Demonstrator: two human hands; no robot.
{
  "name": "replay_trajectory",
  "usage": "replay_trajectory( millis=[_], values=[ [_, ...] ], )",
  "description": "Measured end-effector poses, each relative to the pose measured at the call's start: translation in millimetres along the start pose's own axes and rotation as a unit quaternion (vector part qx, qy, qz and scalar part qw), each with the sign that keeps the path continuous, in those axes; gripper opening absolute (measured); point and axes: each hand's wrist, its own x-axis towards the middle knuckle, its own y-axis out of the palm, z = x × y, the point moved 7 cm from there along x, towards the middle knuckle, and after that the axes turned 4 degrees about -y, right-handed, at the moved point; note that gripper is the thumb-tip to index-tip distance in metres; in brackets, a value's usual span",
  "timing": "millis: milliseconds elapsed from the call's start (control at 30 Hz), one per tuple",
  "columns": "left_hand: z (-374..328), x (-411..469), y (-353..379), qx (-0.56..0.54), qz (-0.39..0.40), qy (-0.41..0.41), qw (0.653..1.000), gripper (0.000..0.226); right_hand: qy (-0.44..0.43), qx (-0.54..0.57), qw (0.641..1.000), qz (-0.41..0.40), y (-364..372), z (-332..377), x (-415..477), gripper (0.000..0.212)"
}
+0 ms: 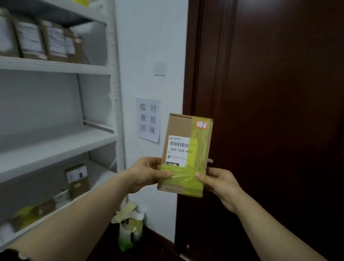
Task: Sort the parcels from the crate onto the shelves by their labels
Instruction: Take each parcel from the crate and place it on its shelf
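Upright parcel (185,154) in 2-hand grip, left hand (146,173), right hand (219,183).

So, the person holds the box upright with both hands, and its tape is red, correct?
No. The head view shows the tape is yellow-green, not red. The left hand and right hand do hold the box upright.
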Motion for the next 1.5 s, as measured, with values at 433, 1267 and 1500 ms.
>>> replay_trajectory(
  millis=[433,1267,1500],
  values=[
    [-42.5,-119.7,-281.3,-0.01,-0.222,0.083,0.971,0.048,-0.088,0.027,0.979,0.179,315.6,56.9,66.1,0.023],
    [41.8,-297.5,-462.9,-0.086,-0.515,0.038,0.852,0.036,-0.01,0.041,0.889,0.455,620.5,1.8,44.5,0.044],
    [71.6,-301.2,-451.6,-0.087,-0.529,-0.026,0.844,0.031,0.044,0.027,0.862,0.504,625.9,-29.8,43.1,0.056]
  ],
)
